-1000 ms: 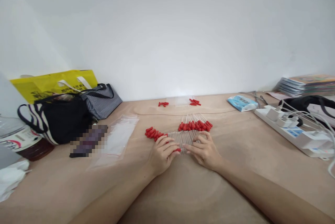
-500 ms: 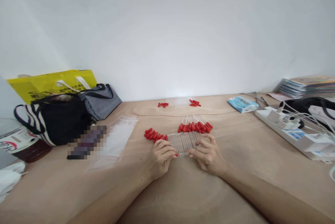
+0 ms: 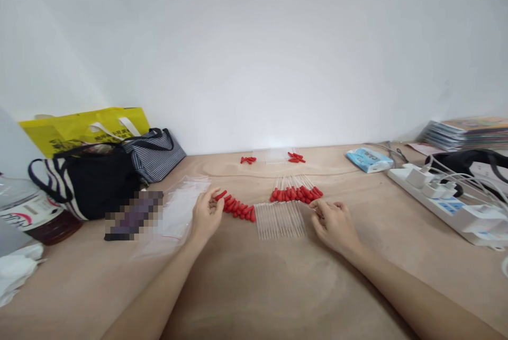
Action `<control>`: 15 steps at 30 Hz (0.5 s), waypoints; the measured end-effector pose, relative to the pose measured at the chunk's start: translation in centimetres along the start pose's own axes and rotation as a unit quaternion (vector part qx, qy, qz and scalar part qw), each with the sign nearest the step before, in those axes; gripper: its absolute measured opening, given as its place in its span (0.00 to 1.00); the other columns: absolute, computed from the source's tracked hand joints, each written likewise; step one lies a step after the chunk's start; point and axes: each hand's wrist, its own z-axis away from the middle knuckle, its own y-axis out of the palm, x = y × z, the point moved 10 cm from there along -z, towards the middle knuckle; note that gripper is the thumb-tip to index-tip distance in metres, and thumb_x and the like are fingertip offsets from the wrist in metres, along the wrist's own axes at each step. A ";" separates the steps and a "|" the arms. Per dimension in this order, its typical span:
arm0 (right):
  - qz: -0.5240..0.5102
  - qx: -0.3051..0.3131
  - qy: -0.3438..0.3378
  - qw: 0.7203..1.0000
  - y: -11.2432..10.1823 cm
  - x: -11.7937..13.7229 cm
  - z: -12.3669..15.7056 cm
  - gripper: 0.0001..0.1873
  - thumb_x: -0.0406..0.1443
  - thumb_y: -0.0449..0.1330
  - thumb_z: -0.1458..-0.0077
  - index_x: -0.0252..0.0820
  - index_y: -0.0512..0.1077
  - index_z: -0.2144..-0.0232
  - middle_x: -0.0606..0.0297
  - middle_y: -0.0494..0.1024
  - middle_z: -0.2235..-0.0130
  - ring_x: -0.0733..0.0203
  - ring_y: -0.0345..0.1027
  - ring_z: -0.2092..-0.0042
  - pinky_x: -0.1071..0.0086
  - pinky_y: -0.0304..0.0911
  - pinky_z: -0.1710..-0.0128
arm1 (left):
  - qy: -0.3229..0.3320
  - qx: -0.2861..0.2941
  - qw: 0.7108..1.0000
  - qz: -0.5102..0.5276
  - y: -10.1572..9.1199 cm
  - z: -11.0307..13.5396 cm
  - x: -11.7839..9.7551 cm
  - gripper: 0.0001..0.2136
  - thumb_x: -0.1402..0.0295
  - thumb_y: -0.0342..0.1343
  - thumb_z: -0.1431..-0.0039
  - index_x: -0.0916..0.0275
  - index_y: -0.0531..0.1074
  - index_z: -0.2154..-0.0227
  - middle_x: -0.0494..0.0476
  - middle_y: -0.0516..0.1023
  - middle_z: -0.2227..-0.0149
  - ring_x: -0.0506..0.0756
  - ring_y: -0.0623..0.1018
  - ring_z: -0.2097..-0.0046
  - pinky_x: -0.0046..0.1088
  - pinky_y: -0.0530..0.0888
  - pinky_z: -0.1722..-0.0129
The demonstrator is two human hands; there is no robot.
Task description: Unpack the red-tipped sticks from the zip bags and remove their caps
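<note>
My left hand [image 3: 206, 214] pinches a red rubber cap [image 3: 221, 195] at the left end of a row of loose red caps [image 3: 238, 208]. To the right of that row lies a flat row of clear glass tubes [image 3: 280, 220] on the wooden table [image 3: 254, 282]. My right hand [image 3: 333, 222] rests by the tubes' right edge with its fingers curled together, thumb and fingertips near the row of tubes fitted with red caps [image 3: 296, 191]. What the right fingers hold, if anything, I cannot make out.
Clear plastic bags [image 3: 180, 205] and a blurred dark object [image 3: 133, 214] lie to the left, beside striped bags [image 3: 95, 176] and a yellow bag [image 3: 83, 128]. A bottle [image 3: 32, 213] stands far left. A power strip [image 3: 448, 202], tissue pack [image 3: 367, 159] and stacked books [image 3: 464, 131] sit right.
Both hands left the middle of the clear tubes and moved apart: the left went left to the loose caps and took one, the right went right and up toward the capped tubes.
</note>
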 end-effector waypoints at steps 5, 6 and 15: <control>0.038 0.008 -0.001 0.999 0.6 0.0 0.1 0.07 0.31 0.47 0.51 0.41 0.65 0.71 0.68 0.74 0.78 0.64 0.65 0.74 0.68 0.46 0.65 | -0.065 0.013 0.998 -0.003 0.6 -1.1 3.1 0.13 0.61 0.53 0.56 0.64 0.65 0.69 0.52 0.70 0.74 0.49 0.71 0.74 0.25 0.70 0.73; 0.041 0.009 -0.001 0.999 0.7 0.0 0.1 0.08 0.31 0.47 0.51 0.41 0.66 0.71 0.68 0.74 0.78 0.64 0.65 0.74 0.68 0.46 0.65 | -0.068 0.020 0.997 -0.010 0.9 -1.2 3.3 0.13 0.59 0.53 0.57 0.64 0.65 0.71 0.52 0.71 0.75 0.50 0.71 0.74 0.25 0.70 0.73; 0.040 0.041 0.014 0.998 1.9 0.3 0.0 0.10 0.31 0.48 0.48 0.43 0.69 0.68 0.66 0.77 0.69 0.65 0.67 0.71 0.68 0.44 0.67 | -0.072 0.044 0.994 -0.067 1.6 -1.1 3.7 0.15 0.54 0.53 0.57 0.62 0.72 0.76 0.53 0.73 0.75 0.52 0.70 0.72 0.26 0.67 0.73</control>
